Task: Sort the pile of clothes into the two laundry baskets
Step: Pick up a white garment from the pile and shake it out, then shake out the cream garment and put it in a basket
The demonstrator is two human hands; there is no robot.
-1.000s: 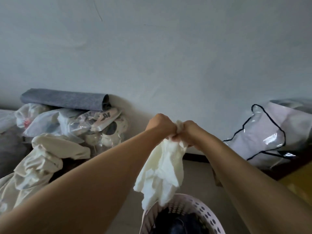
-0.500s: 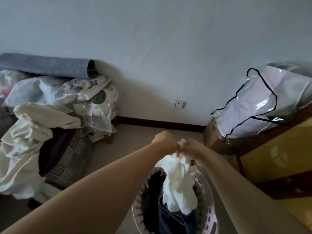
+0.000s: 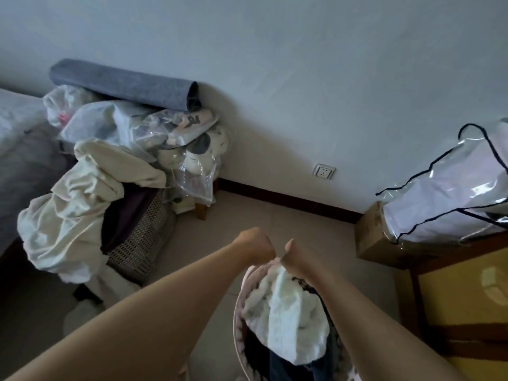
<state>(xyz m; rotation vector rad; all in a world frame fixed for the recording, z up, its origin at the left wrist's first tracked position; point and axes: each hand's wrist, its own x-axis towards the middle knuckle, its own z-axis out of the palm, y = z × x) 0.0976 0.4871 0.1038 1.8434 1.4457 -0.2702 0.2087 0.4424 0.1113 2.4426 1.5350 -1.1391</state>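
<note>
Fingers of both hands hidden, grip unclear; white garment lies lengthwise in laundry basket, pointing away.

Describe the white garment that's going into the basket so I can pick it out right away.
Find the pale perforated laundry basket at the bottom centre, below the left hand and right hand. The white garment lies crumpled in it on dark clothes. Its fluffy bright white differs from the smooth cream sheets heaped to the left.

Both bare forearms reach forward — left hand curled in a fist, right hand beside it, thumb raised, fingers hidden.
</note>
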